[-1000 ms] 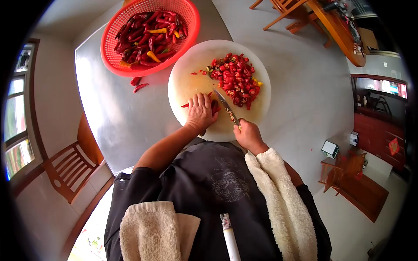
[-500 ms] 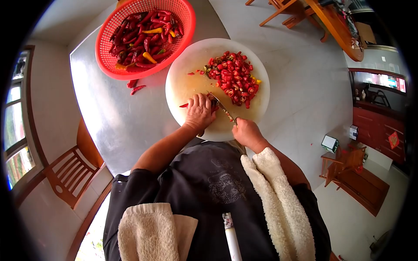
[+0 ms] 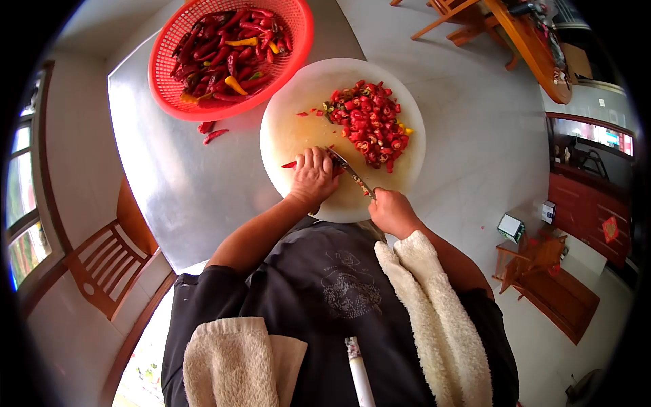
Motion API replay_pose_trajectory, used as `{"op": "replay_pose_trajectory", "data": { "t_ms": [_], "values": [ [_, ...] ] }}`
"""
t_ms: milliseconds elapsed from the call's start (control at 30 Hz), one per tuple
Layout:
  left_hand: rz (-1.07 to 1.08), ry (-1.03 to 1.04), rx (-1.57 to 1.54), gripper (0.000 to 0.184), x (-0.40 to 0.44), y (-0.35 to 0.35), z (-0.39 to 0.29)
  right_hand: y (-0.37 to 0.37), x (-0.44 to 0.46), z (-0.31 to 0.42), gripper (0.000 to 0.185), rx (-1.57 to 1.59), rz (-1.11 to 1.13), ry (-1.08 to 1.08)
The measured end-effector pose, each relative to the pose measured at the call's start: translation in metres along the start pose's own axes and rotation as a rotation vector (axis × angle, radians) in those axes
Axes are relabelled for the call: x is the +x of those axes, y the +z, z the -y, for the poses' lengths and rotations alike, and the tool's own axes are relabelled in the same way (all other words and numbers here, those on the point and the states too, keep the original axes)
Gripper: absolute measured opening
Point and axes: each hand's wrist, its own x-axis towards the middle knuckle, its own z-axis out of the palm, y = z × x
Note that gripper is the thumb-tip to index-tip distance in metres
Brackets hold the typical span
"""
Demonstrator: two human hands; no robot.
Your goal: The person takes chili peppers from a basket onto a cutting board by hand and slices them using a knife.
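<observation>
My left hand (image 3: 314, 178) presses down on red chili peppers (image 3: 289, 165) at the near left of a round white cutting board (image 3: 285, 129). One pepper's tip pokes out left of the fingers; the rest is mostly hidden beneath them. In my right hand (image 3: 395, 213) is the handle of a knife (image 3: 351, 172), its blade slanting up and left against the fingers of my left hand. Small bits of pepper cling to the blade. Beyond the knife, a pile of chopped red chili (image 3: 369, 122) covers the board's right side, with some yellow pieces at its edge.
A red plastic colander (image 3: 298, 64) full of whole red and yellow chilies stands at the upper left of the metal table (image 3: 173, 183). Two loose chilies (image 3: 215, 136) lie below it. A towel (image 3: 441, 319) hangs over my shoulder; a cigarette (image 3: 361, 373) juts into view below.
The camera view has shifted slightly. Both hands and the knife stay in nearly the same place on the board, with the blade still against the left fingers.
</observation>
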Motion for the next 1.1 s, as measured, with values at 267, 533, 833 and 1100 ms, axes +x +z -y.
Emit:
{"op": "replay_pose_trajectory", "data": {
  "t_ms": [267, 533, 833, 1100],
  "values": [
    [-0.035, -0.018, -0.012, 0.07, -0.001, 0.007, -0.002, 0.055, 0.032, -0.011, 0.015, 0.016, -0.157, -0.019],
    [0.007, -0.125, -0.11, 0.087, -0.003, -0.001, -0.004, 0.037, 0.012, -0.013, 0.017, 0.147, -0.247, 0.004],
    [-0.025, -0.093, -0.122, 0.08, -0.003, 0.0, -0.004, 0.026, -0.014, 0.0, 0.015, 0.041, -0.134, 0.004],
    [-0.081, -0.05, -0.114, 0.07, -0.001, 0.0, -0.004, 0.02, -0.005, 0.002, 0.014, 0.033, -0.072, -0.052]
  ]
}}
